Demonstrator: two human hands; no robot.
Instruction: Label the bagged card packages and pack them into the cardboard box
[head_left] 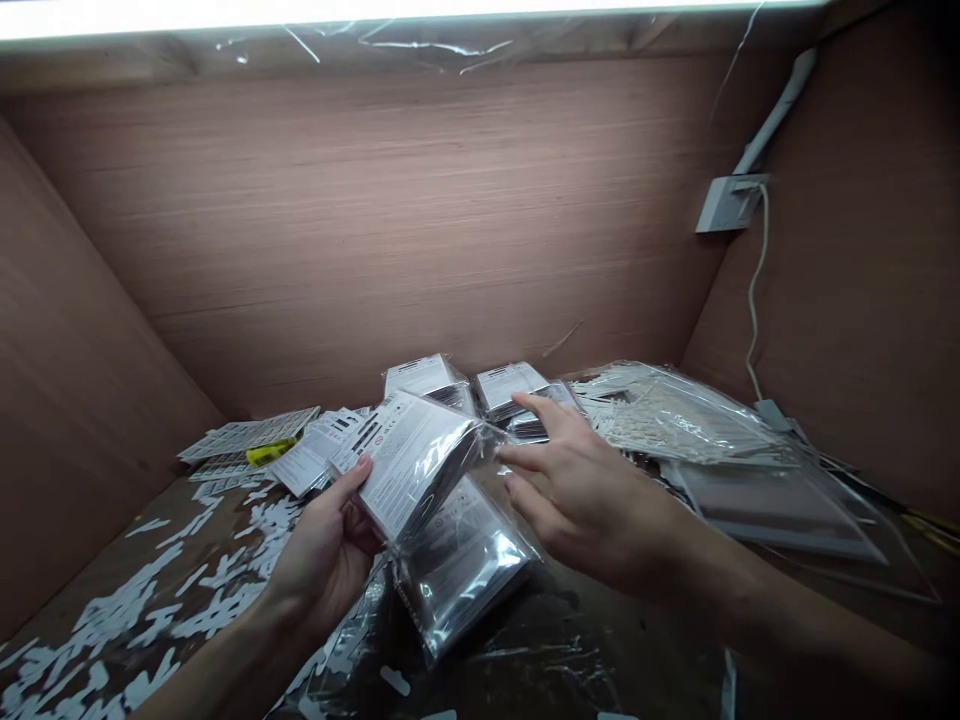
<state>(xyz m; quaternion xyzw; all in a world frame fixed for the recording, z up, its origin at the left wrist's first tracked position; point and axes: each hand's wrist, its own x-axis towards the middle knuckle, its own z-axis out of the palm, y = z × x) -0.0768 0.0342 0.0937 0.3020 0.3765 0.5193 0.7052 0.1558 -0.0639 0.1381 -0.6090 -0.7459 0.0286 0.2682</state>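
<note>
The work area is a booth of brown wood-veneer panels. The back panel (360, 210) stands beyond the grip, with a lit strip lamp (375, 14) along its upper edge. Right of the grip, a side panel carries a white wall bracket (731, 203) and a white cable (756, 290), which runs down toward the dark wooden bench (645, 640).

Right of the grip, the bench holds a large clear plastic bag (675, 420) of white strips and a flat grey sheet in film (772, 510). Left of the grip lie scattered white die-cut paper scraps (187, 590). Farther back on that side are printed white sheets (247, 435) with a yellow tag (270, 452). Directly beyond the grip sit two white-labelled packets (427, 380).

The film-wrapped packet (405, 465), which has a printed white card, is held tilted at the centre of the grip. The left hand (322, 560) supports it from below, with the thumb (361, 468) pressed against the card's face and the other fingers hidden behind it. The right hand (592, 500) holds nothing, its fingers spread. Its fingertips (504, 455) are just beside the packet's loose film corner; contact cannot be confirmed. A silver packet in clear film (457, 570) lies directly below the held packet.
</note>
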